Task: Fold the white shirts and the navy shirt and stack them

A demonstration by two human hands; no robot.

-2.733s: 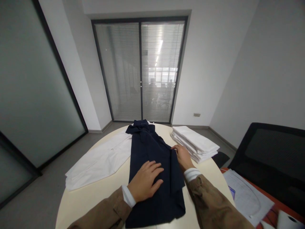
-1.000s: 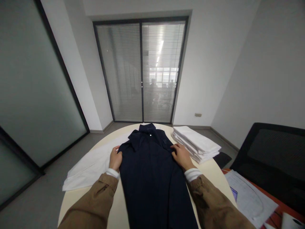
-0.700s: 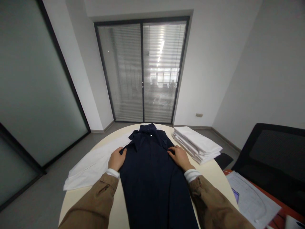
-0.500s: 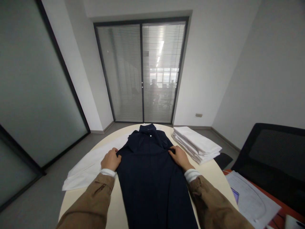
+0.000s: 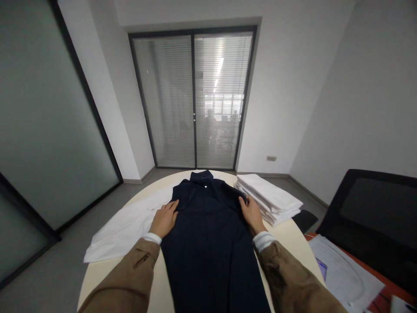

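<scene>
A navy shirt (image 5: 208, 248) lies lengthwise over the round table, its collar (image 5: 201, 175) at the far end and a small white button below it. My left hand (image 5: 165, 218) rests on the shirt's left side, fingers stretched out flat on the cloth. At the opposite edge, near the right shoulder, my right hand (image 5: 251, 213) pinches the fabric between thumb and fingers. The near end of the shirt runs out of the picture at the bottom.
White cloth (image 5: 122, 228) lies spread along the left of the cream table (image 5: 295, 243). A stack of folded white cloth (image 5: 269, 198) sits at the right edge. Beyond it are a black mesh chair (image 5: 374, 217) and papers (image 5: 345, 274) on an orange-red surface.
My left hand has gone from gripping the shirt's left edge to lying flat further in. My right hand has moved outward and slightly away, spreading the right shoulder toward the white stack.
</scene>
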